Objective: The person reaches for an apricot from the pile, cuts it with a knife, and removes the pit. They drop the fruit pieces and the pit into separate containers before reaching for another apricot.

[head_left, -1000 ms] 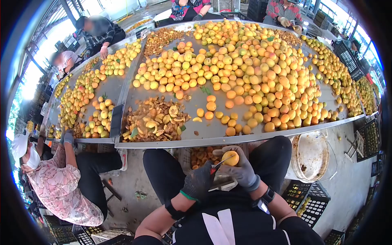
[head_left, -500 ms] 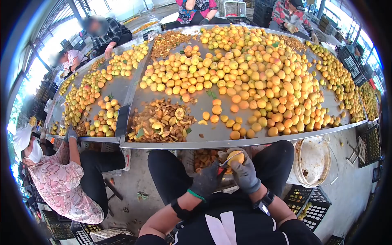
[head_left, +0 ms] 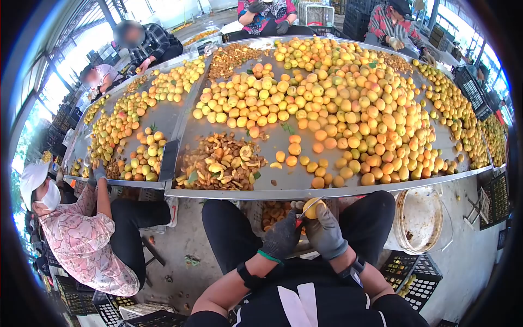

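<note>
Head view — left hand [head_left: 282, 236] clenches a knife [head_left: 300, 218], right hand [head_left: 326, 233] cups a fruit [head_left: 311, 211].

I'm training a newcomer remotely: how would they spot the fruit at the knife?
At the big metal table, find the two central black knees by its near edge. Between them, the gloved right hand holds one yellow-orange fruit; the left hand holds a knife. Unlike the heaped fruit, it is gripped, with the knife against it.

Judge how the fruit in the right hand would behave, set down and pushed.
The fruit would probably roll, given its rounded outline. It looks light, fitting in the right hand. Its flesh is probably soft, judging by split pieces heaped on the table.
</note>
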### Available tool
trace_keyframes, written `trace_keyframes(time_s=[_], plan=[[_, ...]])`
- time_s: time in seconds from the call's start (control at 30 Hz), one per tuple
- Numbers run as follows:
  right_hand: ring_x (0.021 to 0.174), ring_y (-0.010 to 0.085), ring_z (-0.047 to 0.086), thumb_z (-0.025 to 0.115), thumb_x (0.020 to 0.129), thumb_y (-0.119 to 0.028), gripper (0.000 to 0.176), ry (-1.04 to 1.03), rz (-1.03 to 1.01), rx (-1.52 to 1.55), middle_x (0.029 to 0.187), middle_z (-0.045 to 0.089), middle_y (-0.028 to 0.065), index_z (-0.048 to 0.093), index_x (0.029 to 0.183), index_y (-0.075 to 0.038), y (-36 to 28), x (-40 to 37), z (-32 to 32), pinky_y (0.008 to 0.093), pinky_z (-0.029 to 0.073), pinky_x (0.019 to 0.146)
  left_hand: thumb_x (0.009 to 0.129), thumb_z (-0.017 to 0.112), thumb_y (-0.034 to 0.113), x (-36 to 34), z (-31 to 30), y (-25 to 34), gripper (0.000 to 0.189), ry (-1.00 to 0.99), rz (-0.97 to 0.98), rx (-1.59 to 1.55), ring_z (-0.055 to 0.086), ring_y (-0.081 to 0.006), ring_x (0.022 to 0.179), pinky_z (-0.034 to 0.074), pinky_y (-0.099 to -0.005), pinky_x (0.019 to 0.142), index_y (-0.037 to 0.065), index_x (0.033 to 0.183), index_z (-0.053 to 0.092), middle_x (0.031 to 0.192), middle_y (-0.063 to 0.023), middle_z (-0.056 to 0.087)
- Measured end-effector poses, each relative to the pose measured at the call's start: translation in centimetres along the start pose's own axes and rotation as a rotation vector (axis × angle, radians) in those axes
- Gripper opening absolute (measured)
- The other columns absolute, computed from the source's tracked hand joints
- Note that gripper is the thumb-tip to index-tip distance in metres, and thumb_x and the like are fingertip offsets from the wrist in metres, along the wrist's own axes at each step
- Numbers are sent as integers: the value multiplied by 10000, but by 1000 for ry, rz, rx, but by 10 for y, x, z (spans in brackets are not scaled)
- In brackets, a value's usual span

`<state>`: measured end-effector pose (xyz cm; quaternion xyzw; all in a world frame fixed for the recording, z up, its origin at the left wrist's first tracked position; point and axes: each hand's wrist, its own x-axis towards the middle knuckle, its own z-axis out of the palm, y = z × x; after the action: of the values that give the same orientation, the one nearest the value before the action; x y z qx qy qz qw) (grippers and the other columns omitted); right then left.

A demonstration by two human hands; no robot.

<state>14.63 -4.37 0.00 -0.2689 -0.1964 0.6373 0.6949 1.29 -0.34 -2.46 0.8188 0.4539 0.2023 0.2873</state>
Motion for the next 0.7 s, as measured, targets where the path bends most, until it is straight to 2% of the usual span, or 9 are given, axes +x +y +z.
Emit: trace_keyframes(time_s=[0.07, 0.13, 0.23, 0.3, 0.37, 0.43, 0.5, 0.6, 0.7], plan=[[1091, 201, 573, 615, 907, -166, 367, 27, 76, 157, 1187, 600, 121, 496, 1222, -20, 1, 1, -4, 330, 444, 974, 865, 588, 249, 1, -6, -11, 383, -27, 33, 77, 629, -374, 663, 487, -480, 561, 14, 1165, 552, 748, -201, 632], [1164, 213, 527, 621, 901, -279, 426, -83, 106, -223, 1221, 582, 120, 508, 1221, -21, -10, 1, -14, 351, 380, 1028, 862, 591, 245, 5, -18, -12, 383, -59, 66, 153, 630, -374, 669, 487, -479, 563, 13, 1164, 552, 761, -205, 633], [1175, 222, 522, 616, 904, -274, 464, -128, 76, -421, 1217, 584, 125, 477, 1268, -20, -30, 1, -9, 357, 372, 1041, 853, 626, 277, 3, -23, -6, 396, -89, 118, 139, 633, -383, 674, 494, -477, 575, -4, 1114, 527, 742, -196, 638], [1191, 204, 511, 618, 905, -267, 476, -139, 45, -345, 1236, 573, 110, 461, 1281, -22, -17, 3, -6, 340, 365, 1050, 859, 615, 287, 0, -13, 2, 407, 18, 48, 80, 633, -387, 679, 495, -487, 571, 10, 1139, 510, 739, -196, 637], [1098, 160, 556, 600, 918, -171, 417, 14, -5, 171, 1196, 587, 80, 464, 1289, -38, 0, 5, 8, 295, 431, 972, 861, 612, 299, 4, -9, 5, 405, 36, 29, 69, 632, -387, 668, 494, -487, 566, 8, 1127, 518, 725, -194, 635], [1098, 146, 550, 577, 931, -157, 394, 22, 33, 217, 1201, 580, 61, 465, 1291, -43, -1, 5, 3, 281, 425, 969, 862, 608, 310, 5, -11, 1, 404, 51, 3, 60, 631, -386, 656, 494, -488, 560, 6, 1116, 526, 711, -193, 633], [1092, 164, 558, 581, 929, -157, 397, -106, -5, -201, 1198, 580, 76, 462, 1289, -41, -8, 7, -13, 293, 430, 969, 855, 603, 265, 10, -20, -7, 412, -92, 14, 173, 636, -351, 648, 492, -458, 558, 12, 1173, 541, 683, -183, 623], [1112, 182, 550, 648, 886, -278, 488, -133, -1, -448, 1183, 580, 97, 459, 1269, -43, -29, 5, -10, 326, 424, 988, 860, 598, 278, 6, -31, -3, 440, -113, 61, 200, 634, -351, 652, 491, -464, 567, 11, 1203, 531, 694, -186, 623], [1101, 204, 559, 639, 890, -299, 496, -125, -46, -315, 1175, 583, 114, 455, 1271, -40, -24, 2, -9, 336, 450, 960, 876, 593, 337, 1, -19, 1, 470, -61, 53, 143, 636, -397, 688, 496, -496, 569, 2, 1197, 515, 753, -209, 638]])
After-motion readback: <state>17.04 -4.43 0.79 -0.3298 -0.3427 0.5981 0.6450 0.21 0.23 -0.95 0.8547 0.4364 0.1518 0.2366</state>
